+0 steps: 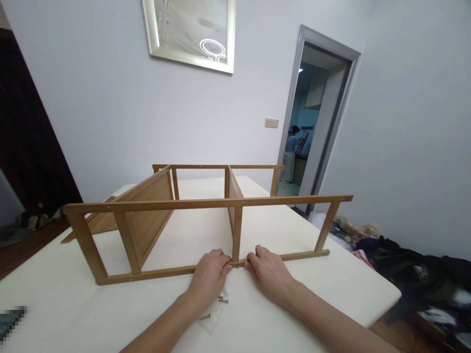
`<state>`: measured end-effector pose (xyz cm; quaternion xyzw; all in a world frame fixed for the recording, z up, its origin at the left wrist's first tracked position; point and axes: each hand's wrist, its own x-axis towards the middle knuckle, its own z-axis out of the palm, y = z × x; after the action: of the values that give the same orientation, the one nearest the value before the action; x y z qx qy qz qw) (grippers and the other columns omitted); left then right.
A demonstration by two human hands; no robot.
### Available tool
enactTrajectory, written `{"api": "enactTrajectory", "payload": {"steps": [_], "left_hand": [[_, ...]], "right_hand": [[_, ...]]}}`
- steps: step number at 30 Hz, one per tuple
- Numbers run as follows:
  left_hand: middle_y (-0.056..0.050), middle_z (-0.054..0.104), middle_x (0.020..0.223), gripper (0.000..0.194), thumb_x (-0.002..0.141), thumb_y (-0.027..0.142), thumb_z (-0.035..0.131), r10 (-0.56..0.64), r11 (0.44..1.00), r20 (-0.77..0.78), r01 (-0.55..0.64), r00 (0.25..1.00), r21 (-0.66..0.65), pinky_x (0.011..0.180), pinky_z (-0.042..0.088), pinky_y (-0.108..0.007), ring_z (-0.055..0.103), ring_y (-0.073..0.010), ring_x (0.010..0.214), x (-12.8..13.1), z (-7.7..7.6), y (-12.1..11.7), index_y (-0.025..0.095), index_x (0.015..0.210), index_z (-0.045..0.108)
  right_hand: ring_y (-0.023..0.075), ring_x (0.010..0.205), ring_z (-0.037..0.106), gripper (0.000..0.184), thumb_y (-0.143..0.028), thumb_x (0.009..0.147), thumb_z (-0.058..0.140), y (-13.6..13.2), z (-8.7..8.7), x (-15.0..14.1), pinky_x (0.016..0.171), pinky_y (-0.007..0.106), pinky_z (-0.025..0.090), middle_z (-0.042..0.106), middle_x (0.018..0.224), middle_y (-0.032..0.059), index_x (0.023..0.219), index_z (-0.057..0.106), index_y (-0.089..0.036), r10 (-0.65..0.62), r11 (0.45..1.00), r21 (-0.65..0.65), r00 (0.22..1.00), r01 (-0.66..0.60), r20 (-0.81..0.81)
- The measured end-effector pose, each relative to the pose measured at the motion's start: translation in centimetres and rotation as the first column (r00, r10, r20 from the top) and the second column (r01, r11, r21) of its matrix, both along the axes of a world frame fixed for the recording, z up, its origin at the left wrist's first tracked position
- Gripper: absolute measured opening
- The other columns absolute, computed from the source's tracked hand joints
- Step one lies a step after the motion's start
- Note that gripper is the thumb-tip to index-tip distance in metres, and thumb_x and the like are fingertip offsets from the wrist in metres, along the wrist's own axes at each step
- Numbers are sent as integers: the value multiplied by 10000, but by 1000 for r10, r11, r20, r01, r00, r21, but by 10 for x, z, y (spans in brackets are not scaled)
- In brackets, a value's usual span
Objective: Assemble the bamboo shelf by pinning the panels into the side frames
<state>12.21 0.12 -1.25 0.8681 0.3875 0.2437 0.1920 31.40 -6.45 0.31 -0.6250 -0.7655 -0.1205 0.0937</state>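
Head cam: wooden frame (206,203) sits across the white worktop (147,321), right end short of its right corner. Left hand (210,272) and right hand (269,273) flank the middle upright — fingers curled closed on the bottom rail. Baggie (212,323) with screws (223,301) lies nearest the left one.

White table (279,318), wooden frame (198,203) on top

Frame on its side across tabletop. Wooden piece (101,223) behind its left end. Near side: clear plastic bag (211,324) with screws (223,301); blurred dark object (11,321), left edge.
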Motion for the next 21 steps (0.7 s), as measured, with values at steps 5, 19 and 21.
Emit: {"api": "enactTrajectory", "payload": {"steps": [5,19,21], "left_hand": [[-83,685,934,264,909,217,463,59,997,-34,-57,998,50,853,378,-391,575,-267,947,1,-1,5,185,981,714],[-11,608,675,129,817,267,620,474,683,507,62,720,-727,524,438,-259,503,-105,495,14,15,-31,165,742,599],[-55,645,720,135,829,257,642,580,468,506,248,638,-848,550,497,-266,569,-112,517,16,14,-34,142,779,588]], "right_hand": [[170,715,624,253,-276,1018,396,10,3,0,560,292,353,605,977,65,903,603,-186,42,999,-26,997,-40,62],[175,835,643,193,-238,1011,439,17,3,0,625,271,372,674,930,24,937,615,-208,9,1000,-22,1000,-8,21],[173,831,643,196,-239,1011,442,18,6,2,616,272,365,676,929,22,933,619,-210,6,1000,-10,1000,-6,20]]}}
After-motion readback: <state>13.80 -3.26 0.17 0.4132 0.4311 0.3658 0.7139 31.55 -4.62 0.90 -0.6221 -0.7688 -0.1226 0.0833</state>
